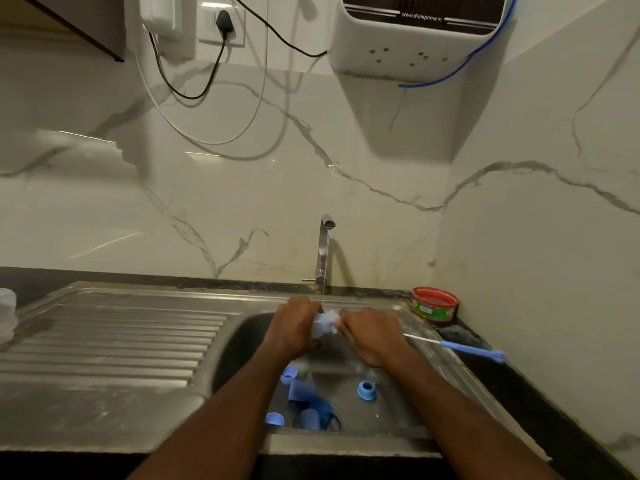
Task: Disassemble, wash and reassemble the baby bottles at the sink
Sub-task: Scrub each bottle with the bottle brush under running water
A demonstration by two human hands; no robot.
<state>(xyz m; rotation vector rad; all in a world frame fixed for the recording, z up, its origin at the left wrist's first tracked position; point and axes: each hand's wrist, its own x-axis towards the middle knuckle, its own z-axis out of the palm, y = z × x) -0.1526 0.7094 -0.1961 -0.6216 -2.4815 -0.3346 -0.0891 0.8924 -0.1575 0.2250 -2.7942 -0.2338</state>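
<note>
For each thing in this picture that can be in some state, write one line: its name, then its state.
tap: running, thin stream
bottle part: held under the stream
left hand: grips the bottle part
right hand: grips the bottle part
blue ring: loose in the sink
brush: lying on the sink edge, unused
plug: in the socket

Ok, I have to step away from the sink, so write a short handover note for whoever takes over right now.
Left hand grips a translucent bottle part under the tap; a thin stream of water is running. Right hand holds its other end.
In the sink: blue collar ring, caps and other blue pieces, all apart.
Bottle brush lies on the right rim.
Done: disassembly.
Left: finish washing, reassemble.
</note>
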